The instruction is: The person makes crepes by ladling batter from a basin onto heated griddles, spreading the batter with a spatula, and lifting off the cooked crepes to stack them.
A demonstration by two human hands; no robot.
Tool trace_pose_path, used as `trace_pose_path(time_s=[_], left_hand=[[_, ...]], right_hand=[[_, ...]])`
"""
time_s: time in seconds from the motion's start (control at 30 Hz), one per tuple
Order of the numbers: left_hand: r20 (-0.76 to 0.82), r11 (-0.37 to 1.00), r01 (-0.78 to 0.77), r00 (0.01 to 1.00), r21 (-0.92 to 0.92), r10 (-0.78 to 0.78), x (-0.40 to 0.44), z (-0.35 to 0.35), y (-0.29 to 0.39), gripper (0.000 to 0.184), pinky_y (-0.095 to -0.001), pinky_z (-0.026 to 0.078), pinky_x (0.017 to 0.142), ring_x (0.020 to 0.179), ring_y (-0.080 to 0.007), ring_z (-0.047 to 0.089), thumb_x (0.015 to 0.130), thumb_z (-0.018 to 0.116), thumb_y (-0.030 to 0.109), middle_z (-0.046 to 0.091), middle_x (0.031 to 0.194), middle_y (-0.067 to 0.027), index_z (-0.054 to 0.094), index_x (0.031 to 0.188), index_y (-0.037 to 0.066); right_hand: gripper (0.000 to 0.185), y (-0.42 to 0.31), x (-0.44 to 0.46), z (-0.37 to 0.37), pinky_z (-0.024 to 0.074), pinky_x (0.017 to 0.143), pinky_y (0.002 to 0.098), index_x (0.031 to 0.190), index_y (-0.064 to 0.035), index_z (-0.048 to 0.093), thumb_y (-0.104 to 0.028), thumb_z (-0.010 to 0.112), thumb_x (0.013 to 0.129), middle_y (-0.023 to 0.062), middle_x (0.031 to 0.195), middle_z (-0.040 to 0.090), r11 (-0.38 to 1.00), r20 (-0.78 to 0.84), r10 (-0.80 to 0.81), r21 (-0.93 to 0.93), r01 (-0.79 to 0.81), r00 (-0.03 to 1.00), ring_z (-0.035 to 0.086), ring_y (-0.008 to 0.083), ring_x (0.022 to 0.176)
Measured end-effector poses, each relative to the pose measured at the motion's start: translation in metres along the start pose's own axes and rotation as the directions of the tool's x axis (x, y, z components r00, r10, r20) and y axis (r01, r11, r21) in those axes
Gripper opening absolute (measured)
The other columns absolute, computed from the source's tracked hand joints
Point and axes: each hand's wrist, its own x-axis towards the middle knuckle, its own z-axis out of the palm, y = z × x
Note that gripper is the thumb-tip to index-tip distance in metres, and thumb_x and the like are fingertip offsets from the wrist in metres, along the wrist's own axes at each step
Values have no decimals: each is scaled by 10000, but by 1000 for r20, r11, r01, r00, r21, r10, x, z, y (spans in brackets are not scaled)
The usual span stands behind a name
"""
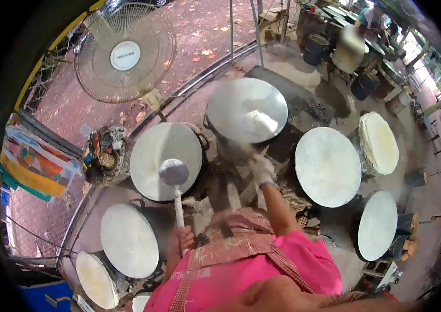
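My left hand is closed round the pale handle of a long ladle. Its round grey head is over the large round pan at left, whose surface is whitish; I cannot tell whether they touch. My right hand, in a pale glove, reaches forward below the near edge of another round pan with a shiny grey-white surface. Motion smears its fingers, so what they hold, if anything, cannot be made out. A pale haze lies between that hand and the pan.
More round white-topped pans stand at right and lower left. Stacked pale round sheets sit at far right. A large fan stands upper left, near a cluttered stand. Another person is at the back right.
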Motion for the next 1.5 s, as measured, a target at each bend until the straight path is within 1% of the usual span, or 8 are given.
trace_pose_path(time_s=[0.27,0.43,0.6,0.77,0.87,1.33,1.47,1.5], left_hand=[[49,981,158,987,-111,-154,18,17,7,296,-248,319,387,396,-115,340,876,477,285,349,486,-1,376,668,101],[-155,969,161,969,-189,-192,29,3,17,324,-250,277,338,357,-105,297,886,453,293,332,466,-6,360,647,95],[-249,980,187,948,-65,-197,40,28,19,348,-239,243,319,345,-95,265,903,419,296,305,467,17,336,620,113],[-573,951,191,820,241,-19,65,58,21,313,-239,217,309,332,-91,257,901,414,257,280,477,32,344,623,130],[-622,933,168,779,319,73,72,60,23,303,-241,220,309,336,-95,261,899,415,251,281,477,29,351,627,133],[-651,897,102,723,431,231,49,40,13,257,-251,238,310,355,-113,278,890,421,224,286,478,18,389,647,148],[-588,904,-27,751,427,300,49,61,12,149,-250,258,304,357,-112,289,884,432,194,305,500,14,427,741,154],[-570,881,-48,745,472,346,47,66,8,83,-247,267,300,357,-110,293,882,436,178,315,512,13,438,800,163]], right_hand=[[221,78,64,-4,467,569,352,949,-87,636,-245,544,824,100,747,630,896,-231,201,436,-83,952,593,258,616],[229,81,5,36,472,624,367,944,-119,647,-278,547,811,102,790,627,986,-48,-108,-131,101,993,606,264,698],[413,70,58,-44,456,725,429,962,-55,615,-403,429,842,131,867,641,797,-23,317,549,-254,948,598,312,837],[174,97,19,12,480,672,423,889,-113,611,-234,499,833,145,899,612,934,-245,-304,-264,239,921,584,327,825],[342,75,7,-42,437,776,468,1033,-88,614,-325,469,834,182,958,605,828,-377,206,558,44,903,578,370,863],[372,38,168,-10,447,771,321,1025,-34,630,-269,628,737,149,878,660,878,-29,277,413,-240,960,601,239,814],[273,98,133,-34,459,609,255,911,24,652,-211,619,777,74,768,648,95,60,322,991,-95,945,566,122,637],[285,113,130,5,458,609,252,926,22,654,-215,626,772,68,779,649,484,-58,210,873,-53,976,567,129,640]])
